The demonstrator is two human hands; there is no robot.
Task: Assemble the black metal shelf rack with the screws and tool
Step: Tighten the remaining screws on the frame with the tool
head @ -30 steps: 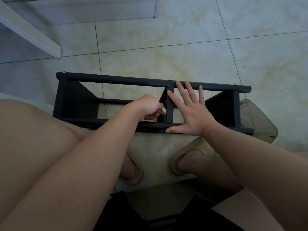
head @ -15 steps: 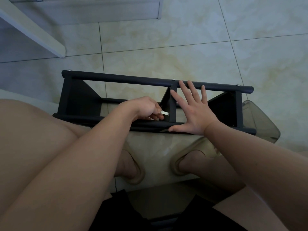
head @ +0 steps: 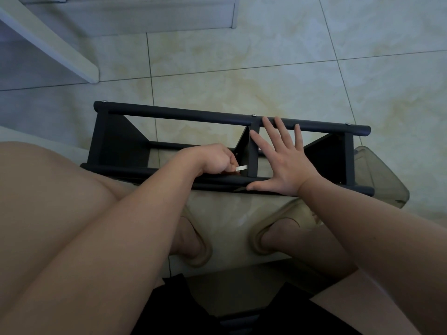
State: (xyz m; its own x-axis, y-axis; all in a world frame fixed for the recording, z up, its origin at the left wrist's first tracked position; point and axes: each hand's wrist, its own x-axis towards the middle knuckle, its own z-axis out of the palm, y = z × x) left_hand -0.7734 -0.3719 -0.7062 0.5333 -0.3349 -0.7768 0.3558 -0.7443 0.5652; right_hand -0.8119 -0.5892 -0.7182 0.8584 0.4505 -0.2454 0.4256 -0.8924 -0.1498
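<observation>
The black metal shelf rack lies on its side on the tiled floor, right in front of the seated person's knees, its long tubes running left to right and three shelf panels standing between them. The left hand reaches in between the tubes, its grip closed around a small silvery tool — only the tip shows, pointing at the middle panel near the nearer tube. The right hand is spread flat, fingers apart and holding nothing, palm pressing on the nearer tube with fingertips reaching to the far one. This looks like tightening a screw at the middle panel's joint, though the screw itself is hidden behind the fingers. To do it well, the tool should sit fully in the screw head and stay in line with it, so it does not slip and round the socket. The flat right hand is well placed — its job is to stop the frame from rocking or sliding on the smooth tile. Short turns suit the cramped space; final tightening is best left until the panel sits square against both tubes.
</observation>
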